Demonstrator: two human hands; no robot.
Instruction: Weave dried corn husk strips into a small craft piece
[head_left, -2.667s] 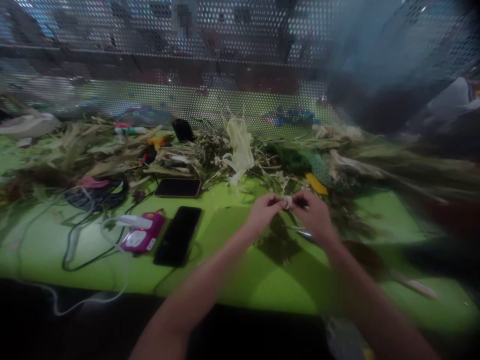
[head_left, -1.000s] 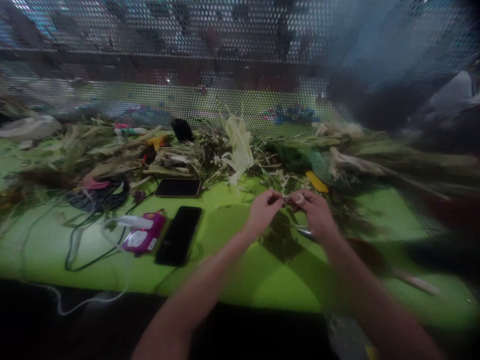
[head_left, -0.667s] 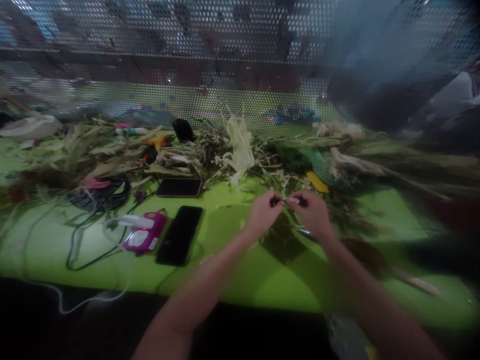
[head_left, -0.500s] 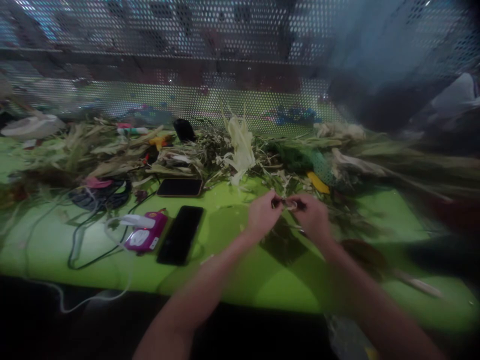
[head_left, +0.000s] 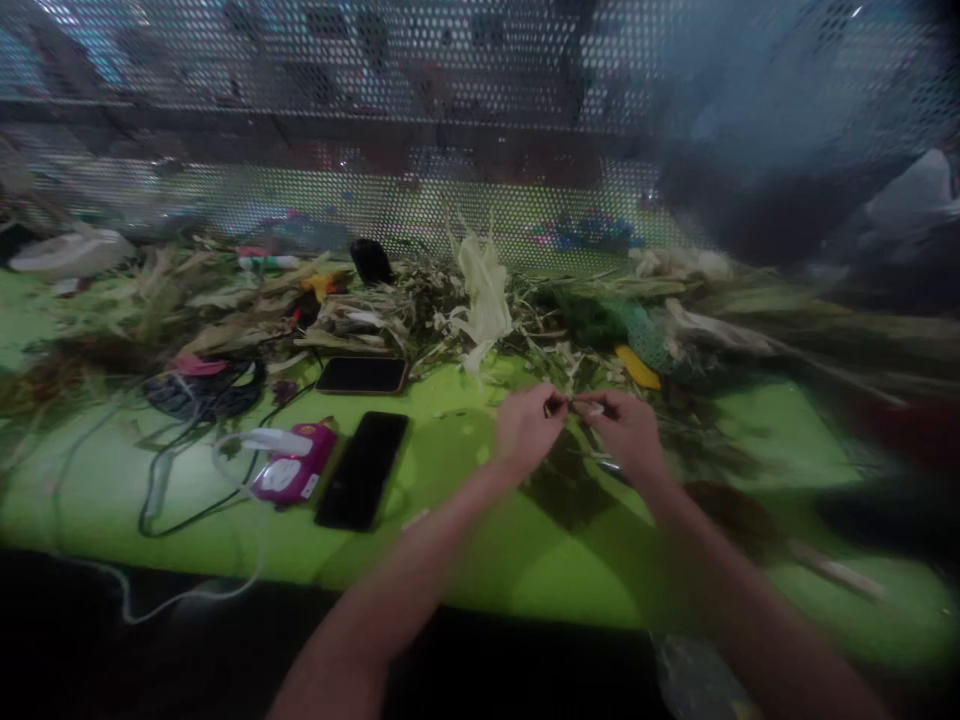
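Observation:
Just above the green table (head_left: 480, 570), my left hand (head_left: 529, 428) and my right hand (head_left: 624, 432) meet, fingers pinched and fingertips almost touching. Something small lies between them, partly pale on the right-hand side; it is too small and blurred to name. A thin dark object with a shiny end (head_left: 611, 468) shows beneath my right hand, apparently on the table. Behind the hands stands a pale dried corn husk (head_left: 481, 290), spread at the top. Small dry plant scraps (head_left: 574, 365) lie just beyond my fingertips.
Dried leaves and stalks (head_left: 217, 300) line the table's back edge before a perforated metal screen (head_left: 450, 150). Left of me are two phones (head_left: 364, 470), a purple power adapter (head_left: 296, 465) and loose cables (head_left: 154, 490). A yellow object (head_left: 637, 367) lies beyond my right hand.
My right hand has shifted very slightly, and more of the shiny-ended object shows beneath it. Both hands stay pinched together at the same spot.

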